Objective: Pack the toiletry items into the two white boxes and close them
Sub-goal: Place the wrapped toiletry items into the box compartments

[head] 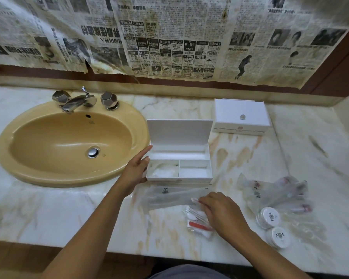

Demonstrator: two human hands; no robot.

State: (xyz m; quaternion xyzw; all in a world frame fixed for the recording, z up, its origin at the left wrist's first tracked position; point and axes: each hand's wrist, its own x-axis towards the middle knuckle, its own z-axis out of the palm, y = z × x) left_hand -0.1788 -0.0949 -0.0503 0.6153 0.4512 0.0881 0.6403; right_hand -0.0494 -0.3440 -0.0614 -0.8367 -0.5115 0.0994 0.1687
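Observation:
An open white box (210,164) stands mid-counter, lid upright, with a white packet in its front left compartment. My left hand (136,169) rests against the box's left side, fingers spread. A second white box (241,117) sits shut behind it on the right. Long translucent sachets (169,198) lie in front of the open box. My right hand (220,212) pinches the end of one of them, above a clear pack of cotton buds (197,220). More sachets (276,194) and two round white tubs (270,217) lie at the right.
A yellow sink (6,158) with chrome taps (79,101) fills the left of the marble counter (48,214). Newspaper (169,37) covers the wall behind. The counter's front edge runs just below my forearms.

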